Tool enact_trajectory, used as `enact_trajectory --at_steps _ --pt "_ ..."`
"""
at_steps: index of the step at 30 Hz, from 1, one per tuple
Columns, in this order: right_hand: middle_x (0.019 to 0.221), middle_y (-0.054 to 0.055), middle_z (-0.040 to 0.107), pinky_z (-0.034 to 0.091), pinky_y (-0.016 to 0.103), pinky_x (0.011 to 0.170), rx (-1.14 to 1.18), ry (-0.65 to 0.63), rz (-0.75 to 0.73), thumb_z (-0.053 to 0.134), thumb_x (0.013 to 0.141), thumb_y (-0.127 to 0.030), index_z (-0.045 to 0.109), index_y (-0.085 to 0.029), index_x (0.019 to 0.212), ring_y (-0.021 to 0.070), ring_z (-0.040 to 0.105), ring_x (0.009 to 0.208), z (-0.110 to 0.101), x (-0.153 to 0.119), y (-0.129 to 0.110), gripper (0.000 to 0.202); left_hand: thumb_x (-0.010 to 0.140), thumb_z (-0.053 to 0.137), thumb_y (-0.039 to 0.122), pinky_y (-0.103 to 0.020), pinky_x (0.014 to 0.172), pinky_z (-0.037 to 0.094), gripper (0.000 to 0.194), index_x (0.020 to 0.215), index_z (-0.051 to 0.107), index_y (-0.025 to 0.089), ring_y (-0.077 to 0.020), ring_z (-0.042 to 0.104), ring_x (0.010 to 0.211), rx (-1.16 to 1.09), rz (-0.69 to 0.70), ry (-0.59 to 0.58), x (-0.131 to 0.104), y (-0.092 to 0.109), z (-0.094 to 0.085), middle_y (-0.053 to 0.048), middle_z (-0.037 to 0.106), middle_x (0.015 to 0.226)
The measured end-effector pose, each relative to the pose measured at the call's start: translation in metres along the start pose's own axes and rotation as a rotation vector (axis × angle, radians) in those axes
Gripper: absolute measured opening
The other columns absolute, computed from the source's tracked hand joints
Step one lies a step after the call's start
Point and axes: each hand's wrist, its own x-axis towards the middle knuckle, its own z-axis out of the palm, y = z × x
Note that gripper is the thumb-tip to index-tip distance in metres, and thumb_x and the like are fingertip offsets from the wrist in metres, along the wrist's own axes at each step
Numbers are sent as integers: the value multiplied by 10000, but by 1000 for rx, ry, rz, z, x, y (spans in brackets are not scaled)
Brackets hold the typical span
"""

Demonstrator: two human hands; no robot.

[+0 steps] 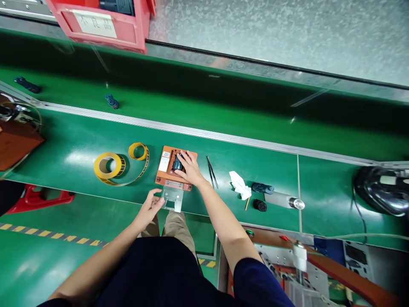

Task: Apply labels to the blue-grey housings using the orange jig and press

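Observation:
An orange-brown fixture (162,175) lies on the green bench, with a dark part (176,163) seated in its recess. My right hand (191,169) rests over the right side of the fixture, its fingers spread on and around the dark part. A clear hinged plate (172,197) hangs open from the fixture's near edge. At that plate's left edge is my left hand (152,206), thumb and fingers around the edge. Left of the fixture stands a roll of yellow tape (99,165), its strip curling toward a smaller coil (132,151). Black tweezers (211,172) lie to the right.
Right on the bench are a white cloth (239,186), a dark part (262,188), a black cap (260,205) and a bottle (281,200). A metal rail (153,125) crosses behind. A pink bin (128,32) sits beyond. Machinery (299,260) stands at the lower right.

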Motion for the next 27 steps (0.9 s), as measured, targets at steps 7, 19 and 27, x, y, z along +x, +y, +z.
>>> enact_trajectory --at_steps 7,19,27 --pt "1260 169 617 356 515 1093 -158 574 622 431 947 -460 622 -151 1273 300 502 1233 3 -64 29 488 911 537 621 -400 815 586 557 1251 570 180 -254 684 1017 -319 -34 -171 30 73 6 -133 718 1059" --pt "1038 183 599 347 579 981 4 745 951 497 838 -433 597 -152 992 358 492 1075 29 -114 50 336 850 690 354 -445 1040 458 388 1201 642 196 -286 623 1142 361 113 178 116 100 -30 -131 685 1152" --pt "740 -5 521 496 470 813 471 920 941 626 706 -611 545 -200 869 180 513 681 14 -124 38 450 738 769 242 -429 992 446 177 881 694 168 -329 653 1072 621 233 346 165 120 -80 -140 730 932"
